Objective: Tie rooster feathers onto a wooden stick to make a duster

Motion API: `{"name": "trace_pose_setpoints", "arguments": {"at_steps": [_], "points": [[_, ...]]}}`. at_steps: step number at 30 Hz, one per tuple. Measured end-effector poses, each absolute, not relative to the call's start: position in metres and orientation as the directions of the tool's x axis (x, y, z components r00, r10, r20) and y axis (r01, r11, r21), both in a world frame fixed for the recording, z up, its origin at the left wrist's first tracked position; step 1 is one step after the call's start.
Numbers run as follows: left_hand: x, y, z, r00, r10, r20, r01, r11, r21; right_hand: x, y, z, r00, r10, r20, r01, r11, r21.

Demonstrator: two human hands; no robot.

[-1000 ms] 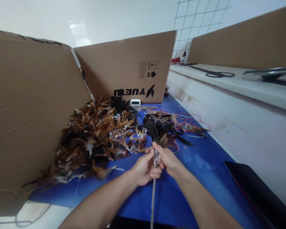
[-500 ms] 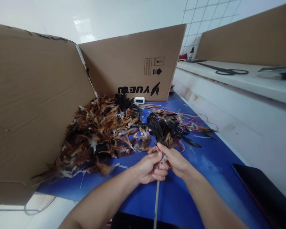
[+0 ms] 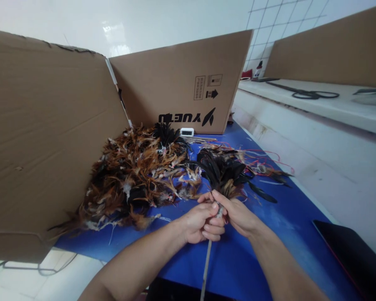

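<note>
Between my hands is a feather duster, its thin stick (image 3: 207,267) running down toward me and dark feathers (image 3: 217,169) fanning out at the far end. My left hand (image 3: 203,221) is closed round the stick just below the feathers, thumb on top. Against it, my right hand (image 3: 238,213) pinches the base of the feathers, where a greyish, fluffy binding shows. The fingertips of the two hands touch, and part of the binding is hidden behind them. A large heap of brown feathers (image 3: 138,167) lies to the left on the blue tabletop (image 3: 181,255).
Cardboard panels (image 3: 44,138) wall the table at left and back. A small white digital display (image 3: 187,132) stands by the back panel. Red string (image 3: 269,152) and loose feathers lie at right. Scissors (image 3: 313,94) rest on a white ledge; a black flat object (image 3: 347,251) is near right.
The whole view has shifted slightly, so things sit a little farther right. Both hands keep their hold on the duster, with only small finger movement.
</note>
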State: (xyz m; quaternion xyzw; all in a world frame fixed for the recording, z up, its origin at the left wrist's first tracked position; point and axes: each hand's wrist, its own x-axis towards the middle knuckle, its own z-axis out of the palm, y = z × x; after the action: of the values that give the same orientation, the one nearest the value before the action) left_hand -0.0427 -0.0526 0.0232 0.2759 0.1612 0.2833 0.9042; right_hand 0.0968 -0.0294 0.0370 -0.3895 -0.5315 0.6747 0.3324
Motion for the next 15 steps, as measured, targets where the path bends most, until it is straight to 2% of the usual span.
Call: {"name": "trace_pose_setpoints", "arguments": {"at_steps": [4, 10, 13, 15], "points": [[-0.0414, -0.0522, 0.0205, 0.780, 0.612, -0.132, -0.422, 0.670, 0.611, 0.0972, -0.0278, 0.0344, -0.501, 0.851, -0.157, -0.058, -0.214, -0.975], [-0.0381, -0.0516, 0.0193, 0.738, 0.655, -0.162, -0.427, 0.639, 0.640, 0.0948, -0.0269, 0.0295, -0.453, 0.868, -0.203, 0.018, -0.219, -0.976], [-0.0380, -0.0505, 0.0189, 0.724, 0.669, -0.166, -0.444, 0.637, 0.630, 0.0994, -0.0243, 0.0275, -0.369, 0.909, -0.195, 0.206, -0.124, -0.971], [-0.0389, -0.0485, 0.0172, 0.709, 0.686, -0.162, -0.467, 0.630, 0.621, 0.1044, -0.0233, 0.0275, -0.286, 0.954, -0.083, 0.362, 0.027, -0.932]]}}
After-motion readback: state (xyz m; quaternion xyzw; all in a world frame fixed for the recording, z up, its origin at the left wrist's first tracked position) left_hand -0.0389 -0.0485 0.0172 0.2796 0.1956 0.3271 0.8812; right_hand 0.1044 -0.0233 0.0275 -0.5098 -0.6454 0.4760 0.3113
